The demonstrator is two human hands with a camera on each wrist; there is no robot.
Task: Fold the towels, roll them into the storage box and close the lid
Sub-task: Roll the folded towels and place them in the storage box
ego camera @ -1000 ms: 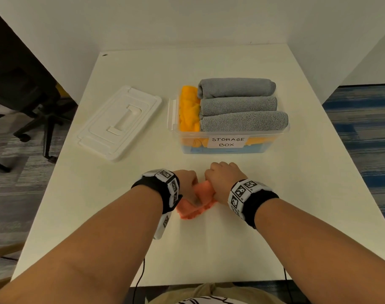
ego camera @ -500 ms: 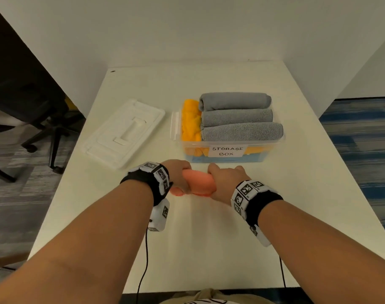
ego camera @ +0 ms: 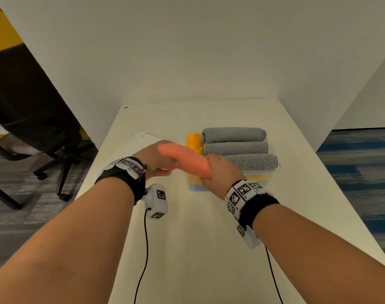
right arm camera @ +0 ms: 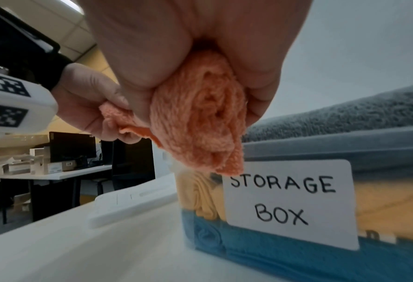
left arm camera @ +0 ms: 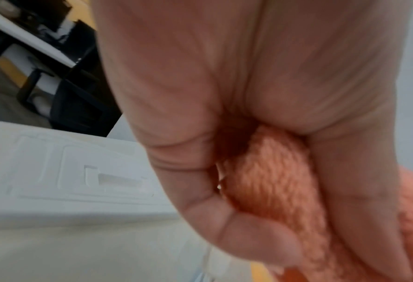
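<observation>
- The desk carries the storage box and, to its left, the white lid, which lies flat and off the box as before.
- The storage box, with its "STORAGE BOX" label, holds three grey rolled towels on top, an orange-yellow towel at their left end, and blue cloth at the bottom.
- The rolled peach towel was on the desk a second ago; now it is raised in the air over the box's near left corner.
- The left hand has its grip wrapped round the roll's left end.
- The right hand has its grip closed round the roll's right end.
</observation>
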